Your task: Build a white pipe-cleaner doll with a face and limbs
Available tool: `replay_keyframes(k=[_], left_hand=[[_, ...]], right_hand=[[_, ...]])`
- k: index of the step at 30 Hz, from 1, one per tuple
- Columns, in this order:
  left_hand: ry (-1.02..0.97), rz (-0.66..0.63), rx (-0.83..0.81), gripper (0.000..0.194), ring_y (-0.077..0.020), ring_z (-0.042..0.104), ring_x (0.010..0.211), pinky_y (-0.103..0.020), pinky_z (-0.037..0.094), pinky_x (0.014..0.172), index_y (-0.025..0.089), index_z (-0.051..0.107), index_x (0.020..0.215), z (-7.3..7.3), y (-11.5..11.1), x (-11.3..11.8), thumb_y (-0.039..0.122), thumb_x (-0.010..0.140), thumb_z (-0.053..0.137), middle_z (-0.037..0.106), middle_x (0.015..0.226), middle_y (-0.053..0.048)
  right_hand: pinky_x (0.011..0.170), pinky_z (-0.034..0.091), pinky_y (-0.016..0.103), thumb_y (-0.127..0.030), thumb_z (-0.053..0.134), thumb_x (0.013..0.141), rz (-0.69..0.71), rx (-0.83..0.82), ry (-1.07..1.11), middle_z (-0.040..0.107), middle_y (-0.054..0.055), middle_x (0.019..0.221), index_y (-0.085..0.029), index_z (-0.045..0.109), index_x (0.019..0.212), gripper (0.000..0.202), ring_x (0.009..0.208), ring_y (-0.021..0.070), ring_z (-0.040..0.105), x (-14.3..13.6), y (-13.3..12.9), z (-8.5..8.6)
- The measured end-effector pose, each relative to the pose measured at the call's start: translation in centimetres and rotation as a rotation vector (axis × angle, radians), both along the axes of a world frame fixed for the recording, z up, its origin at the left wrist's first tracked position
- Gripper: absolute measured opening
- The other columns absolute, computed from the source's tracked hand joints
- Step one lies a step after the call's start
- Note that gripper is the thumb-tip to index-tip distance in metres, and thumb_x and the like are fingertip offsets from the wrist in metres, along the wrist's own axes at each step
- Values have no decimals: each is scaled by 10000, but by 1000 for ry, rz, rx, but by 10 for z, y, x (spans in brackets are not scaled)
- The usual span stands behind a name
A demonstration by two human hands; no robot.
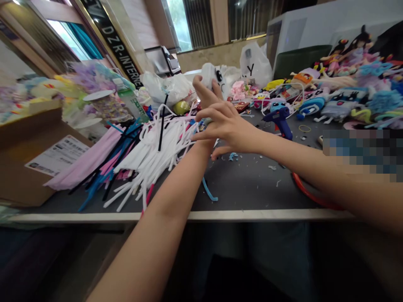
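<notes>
My left hand (208, 93) reaches out over the table, its fingers curled around a white plush-like figure (209, 74) with black eyes. In front of it my right hand (228, 128) crosses my left wrist, fingers spread, with nothing seen between them. Left of both hands lies a big pile of white fuzzy stems (151, 155), with a black stem (163, 123) on top. Pink stems (91, 161) and blue ones lie farther left. A short blue stem (209, 191) rests below my wrists.
A dark blue glue gun (280, 121) stands right of my hands. Colourful fuzzy dolls (343, 102) crowd the right back. A cardboard box (34, 147) is at the left, a green bottle (130, 100) behind the stems. A red ring-like cord (310, 195) lies near the front edge.
</notes>
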State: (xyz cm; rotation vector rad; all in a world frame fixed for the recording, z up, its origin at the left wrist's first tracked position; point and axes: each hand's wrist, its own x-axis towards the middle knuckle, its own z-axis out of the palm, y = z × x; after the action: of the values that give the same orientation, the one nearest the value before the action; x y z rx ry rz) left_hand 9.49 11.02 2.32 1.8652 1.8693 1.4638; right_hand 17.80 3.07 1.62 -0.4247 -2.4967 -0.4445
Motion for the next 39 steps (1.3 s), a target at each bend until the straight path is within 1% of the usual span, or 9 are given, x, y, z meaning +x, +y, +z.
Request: replay_keyframes(k=[2, 4, 10, 12, 16, 19, 23, 27, 39], left_hand=[[-105, 100, 155, 389, -135, 424, 1325, -292, 548, 695, 396, 197, 1360, 1, -6, 4, 425, 986, 300, 377, 1504, 34], [-128, 118, 191, 399, -131, 409, 1334, -315, 551, 789, 385, 186, 1363, 3, -10, 4, 425, 980, 289, 395, 1488, 40], [-69, -138, 129, 547, -166, 332, 1377, -436, 463, 992, 443, -18, 1414, 12, -18, -2, 378, 948, 263, 384, 1476, 91], [-6, -145, 92, 529, -202, 359, 1367, -411, 465, 979, 421, 67, 1432, 14, -23, 0, 366, 948, 272, 423, 1448, 63], [293, -13, 89, 488, -215, 565, 1161, -327, 506, 875, 254, 262, 1442, 16, -33, 9, 303, 958, 302, 464, 1389, -52], [447, 74, 54, 487, -200, 618, 1056, -300, 518, 780, 260, 283, 1456, 16, -35, 15, 263, 969, 290, 495, 1337, -58], [494, 85, -1, 533, -230, 645, 979, -346, 520, 734, 294, 249, 1491, 13, -31, 20, 207, 965, 271, 495, 1316, -96], [527, 71, -64, 558, -276, 656, 964, -393, 522, 711, 297, 204, 1514, 7, -30, 17, 221, 965, 269, 485, 1297, -135], [574, 41, -39, 564, -263, 643, 955, -389, 504, 735, 233, 175, 1526, -5, -28, 6, 209, 968, 254, 472, 1315, -163]], right_hand=[[1073, 208, 573, -548, 647, 802, 45, -50, 11, 443, 61, 1398, -365, 620, 1245, 479, 1303, 323, 310, -3, 0, -1], [1070, 220, 560, -529, 656, 801, 62, -92, 8, 444, 63, 1395, -356, 654, 1208, 442, 1298, 329, 298, -5, 0, -4], [1067, 252, 504, -484, 700, 773, 22, -171, 69, 485, 93, 1363, -308, 659, 1215, 477, 1270, 310, 337, -11, -8, -18], [1055, 253, 511, -502, 725, 740, -11, -217, 110, 499, 96, 1352, -307, 678, 1181, 485, 1259, 315, 355, -12, -12, -20], [1007, 232, 553, -591, 735, 682, -70, -273, 97, 480, 108, 1378, -329, 650, 1224, 607, 1263, 361, 336, -12, -19, -18], [957, 245, 540, -593, 718, 706, -96, -288, 75, 511, 112, 1329, -343, 631, 1251, 605, 1217, 366, 349, -12, -20, -14], [912, 269, 490, -529, 756, 701, -76, -366, 92, 580, 90, 1180, -355, 707, 1131, 466, 1111, 319, 395, -14, -21, -11], [908, 262, 477, -482, 800, 665, -46, -452, 141, 600, 76, 1136, -340, 743, 1054, 418, 1083, 300, 409, -18, -23, -13], [943, 287, 481, -386, 760, 743, 36, -573, 271, 659, 43, 1002, -301, 772, 969, 242, 1053, 265, 437, -21, -24, -29]])
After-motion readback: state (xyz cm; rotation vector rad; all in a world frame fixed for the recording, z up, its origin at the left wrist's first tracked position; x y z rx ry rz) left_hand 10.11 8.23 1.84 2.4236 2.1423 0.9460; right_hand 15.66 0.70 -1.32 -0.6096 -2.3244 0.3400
